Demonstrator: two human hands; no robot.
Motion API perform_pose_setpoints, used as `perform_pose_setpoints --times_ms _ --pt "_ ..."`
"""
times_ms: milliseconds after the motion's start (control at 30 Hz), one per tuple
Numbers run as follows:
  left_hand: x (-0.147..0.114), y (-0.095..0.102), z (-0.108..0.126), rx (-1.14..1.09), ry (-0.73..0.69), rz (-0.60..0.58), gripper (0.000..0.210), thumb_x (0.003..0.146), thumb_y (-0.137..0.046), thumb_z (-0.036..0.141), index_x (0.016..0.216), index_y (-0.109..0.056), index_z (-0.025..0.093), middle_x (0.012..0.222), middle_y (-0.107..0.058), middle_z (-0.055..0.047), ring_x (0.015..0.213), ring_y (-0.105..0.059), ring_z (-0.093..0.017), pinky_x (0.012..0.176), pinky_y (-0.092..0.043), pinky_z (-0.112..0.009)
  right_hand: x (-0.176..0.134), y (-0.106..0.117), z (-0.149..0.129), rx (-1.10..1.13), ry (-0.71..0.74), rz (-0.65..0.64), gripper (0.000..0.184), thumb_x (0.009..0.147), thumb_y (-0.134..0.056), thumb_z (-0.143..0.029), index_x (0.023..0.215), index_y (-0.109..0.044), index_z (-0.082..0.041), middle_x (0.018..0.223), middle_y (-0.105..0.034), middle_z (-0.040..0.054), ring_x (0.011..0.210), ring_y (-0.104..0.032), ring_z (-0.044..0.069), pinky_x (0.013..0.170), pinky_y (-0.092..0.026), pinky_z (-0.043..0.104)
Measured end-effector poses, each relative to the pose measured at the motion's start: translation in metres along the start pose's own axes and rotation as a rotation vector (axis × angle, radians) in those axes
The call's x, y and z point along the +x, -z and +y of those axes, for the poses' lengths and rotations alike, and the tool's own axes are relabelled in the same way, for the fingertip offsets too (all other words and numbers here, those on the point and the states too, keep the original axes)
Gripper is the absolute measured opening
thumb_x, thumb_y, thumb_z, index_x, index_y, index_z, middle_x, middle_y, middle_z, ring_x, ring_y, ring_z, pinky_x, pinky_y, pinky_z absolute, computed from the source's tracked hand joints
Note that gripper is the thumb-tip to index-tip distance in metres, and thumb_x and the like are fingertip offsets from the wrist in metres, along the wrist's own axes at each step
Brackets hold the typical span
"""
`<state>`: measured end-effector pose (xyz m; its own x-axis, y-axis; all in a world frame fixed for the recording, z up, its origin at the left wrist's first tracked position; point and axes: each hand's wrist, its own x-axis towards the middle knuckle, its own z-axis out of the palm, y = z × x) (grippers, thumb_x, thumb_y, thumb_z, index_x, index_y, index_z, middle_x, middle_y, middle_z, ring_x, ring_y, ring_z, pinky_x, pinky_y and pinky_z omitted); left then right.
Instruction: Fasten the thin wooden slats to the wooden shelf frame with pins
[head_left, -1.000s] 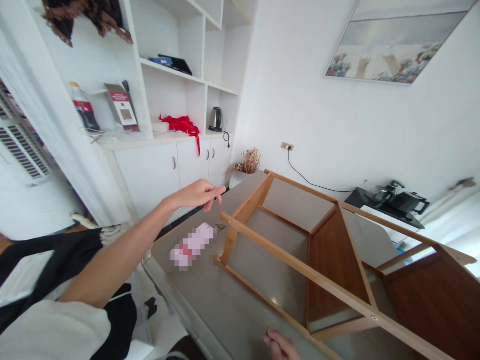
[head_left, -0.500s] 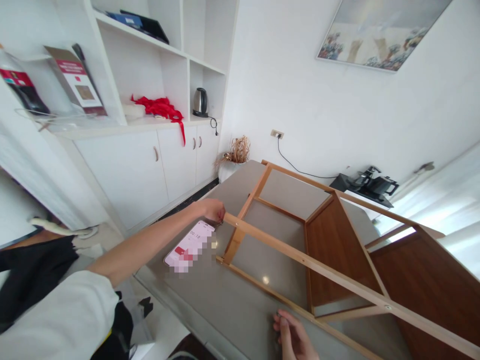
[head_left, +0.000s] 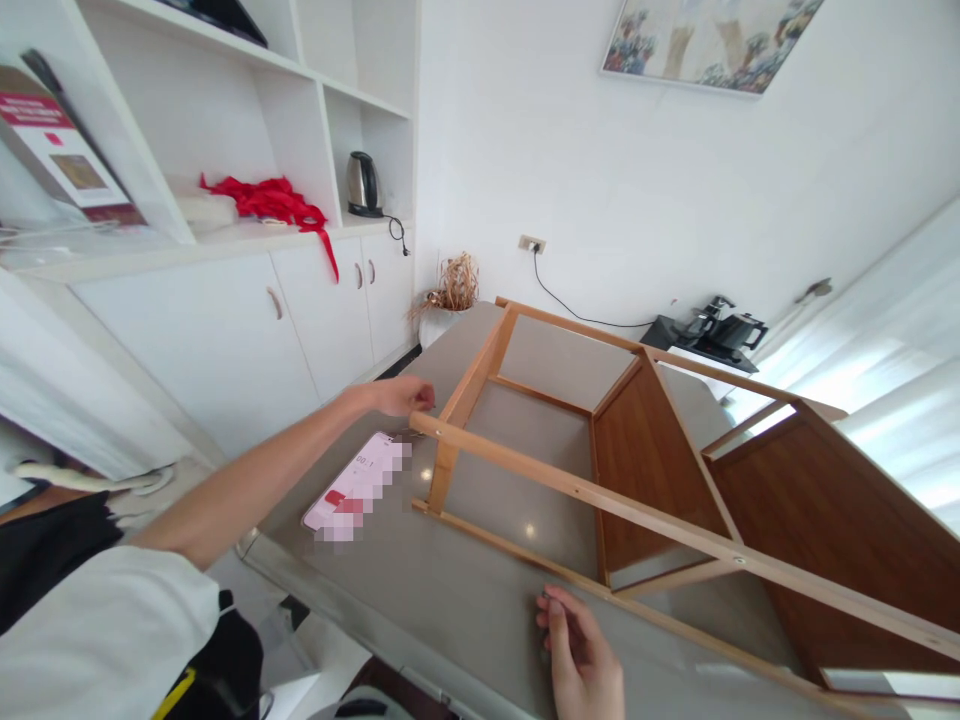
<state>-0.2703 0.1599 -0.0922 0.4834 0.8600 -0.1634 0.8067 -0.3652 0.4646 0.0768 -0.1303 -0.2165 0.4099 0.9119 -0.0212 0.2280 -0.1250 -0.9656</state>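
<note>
A light wooden shelf rack [head_left: 517, 461] with brown panels [head_left: 645, 460] lies on its side on the grey table [head_left: 472, 610]. My left hand [head_left: 405, 396] is closed, fingers curled in, just behind the near end of the upper rail. Whatever its fingertips hold, if anything, is hidden. Beside the lower rail, my right hand [head_left: 579, 645] is closed with thumb and forefinger pinched together. A small dark bit shows at its fingertips, too small to name. A phone [head_left: 352, 485] with a timer on its partly blurred screen lies below my left forearm.
White cabinets with shelves [head_left: 225, 320] stand at the left, holding a kettle [head_left: 364, 185] and red ribbon [head_left: 270, 203]. A pot of dried plants [head_left: 454, 290] sits beyond the table's far corner. Behind the rack, a black coffee pot [head_left: 739, 332] rests on a dark stand.
The view has shifted, so the scene sits further left and higher. My left hand has drawn slightly back from the rail's end. My right hand stays pinched by the lower rail.
</note>
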Motion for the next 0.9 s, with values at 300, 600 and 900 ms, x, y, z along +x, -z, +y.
perform_pose_setpoints --times_ms 300,600,900 --pt "-0.148 0.026 0.036 -0.122 0.080 0.737 0.057 0.094 -0.055 0.056 0.135 -0.056 0.016 0.105 -0.070 0.004 0.096 -0.067 -0.013 0.092 -0.051 -0.027 0.000 0.013 -0.026 0.111 0.116 -0.129 0.034 0.084 -0.072 -0.052 0.094 -0.080 -0.020 0.087 -0.079 0.0098 0.074 -0.076 0.020 0.069 -0.062 0.026" --pt "-0.171 -0.144 0.153 -0.610 -0.304 0.204 0.003 0.093 -0.062 0.024 0.094 -0.064 0.022 0.085 -0.070 0.002 0.077 -0.067 -0.011 0.075 -0.057 -0.021 -0.012 0.013 -0.018 0.166 0.152 -0.151 0.020 0.087 -0.072 -0.041 0.091 -0.071 -0.021 0.086 -0.075 0.0062 0.077 -0.073 0.018 0.073 -0.059 0.027" --pt "-0.094 -0.209 0.190 -0.626 -0.316 0.108 0.008 0.094 -0.062 0.029 0.098 -0.064 0.022 0.094 -0.071 0.004 0.083 -0.067 -0.011 0.079 -0.053 -0.022 -0.014 0.015 -0.020 0.156 0.164 -0.085 0.016 0.087 -0.071 -0.036 0.089 -0.069 -0.020 0.085 -0.072 0.0026 0.075 -0.066 0.014 0.071 -0.054 0.024"
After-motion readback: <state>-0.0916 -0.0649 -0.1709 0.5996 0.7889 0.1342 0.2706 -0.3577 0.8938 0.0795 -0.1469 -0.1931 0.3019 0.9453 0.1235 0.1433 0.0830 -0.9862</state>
